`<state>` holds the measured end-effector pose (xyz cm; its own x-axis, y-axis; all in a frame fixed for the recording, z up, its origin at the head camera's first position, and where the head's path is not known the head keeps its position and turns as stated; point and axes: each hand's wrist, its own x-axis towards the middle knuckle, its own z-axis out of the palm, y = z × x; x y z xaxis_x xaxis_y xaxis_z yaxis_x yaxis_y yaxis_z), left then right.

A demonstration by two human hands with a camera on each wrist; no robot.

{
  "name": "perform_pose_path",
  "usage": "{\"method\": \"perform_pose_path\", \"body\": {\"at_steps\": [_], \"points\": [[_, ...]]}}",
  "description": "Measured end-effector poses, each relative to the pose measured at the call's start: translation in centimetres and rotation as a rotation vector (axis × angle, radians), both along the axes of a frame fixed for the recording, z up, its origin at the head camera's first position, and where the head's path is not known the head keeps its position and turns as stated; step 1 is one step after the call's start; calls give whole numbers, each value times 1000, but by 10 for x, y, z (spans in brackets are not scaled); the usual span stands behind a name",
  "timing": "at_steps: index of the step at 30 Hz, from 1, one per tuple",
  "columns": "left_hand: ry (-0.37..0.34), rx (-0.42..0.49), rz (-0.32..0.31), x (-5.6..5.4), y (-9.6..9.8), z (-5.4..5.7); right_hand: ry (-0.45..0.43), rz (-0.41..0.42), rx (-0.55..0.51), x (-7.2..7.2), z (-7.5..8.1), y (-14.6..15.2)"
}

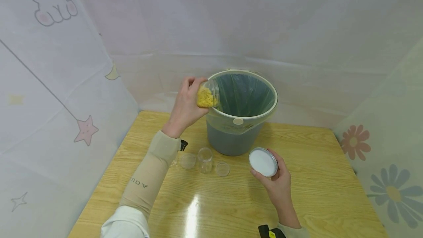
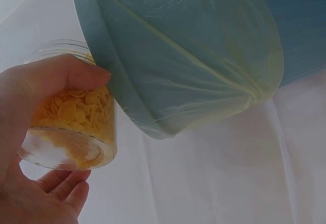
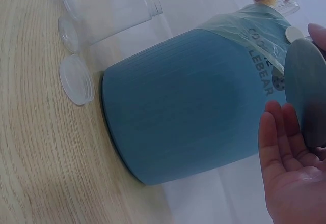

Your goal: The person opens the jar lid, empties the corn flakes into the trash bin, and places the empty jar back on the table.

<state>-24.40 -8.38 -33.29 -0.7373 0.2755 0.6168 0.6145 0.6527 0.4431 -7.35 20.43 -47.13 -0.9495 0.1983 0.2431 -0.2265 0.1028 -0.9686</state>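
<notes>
My left hand [image 1: 188,104] grips a clear jar [image 2: 97,150] holding yellow flakes [image 2: 76,109]. Tipped on its side in the head view, the jar has its mouth at the left rim of a blue-grey bin [image 1: 228,139]. The flakes are still inside the jar. Thumb and fingers lie on either side of it in the left wrist view. In front of the bin, to the right, my right hand [image 1: 277,179] holds a round lid [image 1: 263,162] by its edge. The lid has a silver rim and a white face turned up toward the head camera.
A thin plastic bag [image 1: 242,94] lines the bin and folds over its rim. On the wooden table [image 1: 317,179], before the bin, stands a clear jar [image 1: 205,162] with a clear lid [image 1: 222,169] beside it. Printed cloth walls [image 1: 297,28] enclose the table.
</notes>
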Motion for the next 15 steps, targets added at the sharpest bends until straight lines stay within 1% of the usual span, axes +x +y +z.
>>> {"method": "perform_pose_path", "body": {"at_steps": [9,15], "points": [[38,-22,0,-1,2,0,-11,-9,5,0,-1,0],[48,-27,3,-1,2,0,-10,-11,5,0,-2,1]]}}
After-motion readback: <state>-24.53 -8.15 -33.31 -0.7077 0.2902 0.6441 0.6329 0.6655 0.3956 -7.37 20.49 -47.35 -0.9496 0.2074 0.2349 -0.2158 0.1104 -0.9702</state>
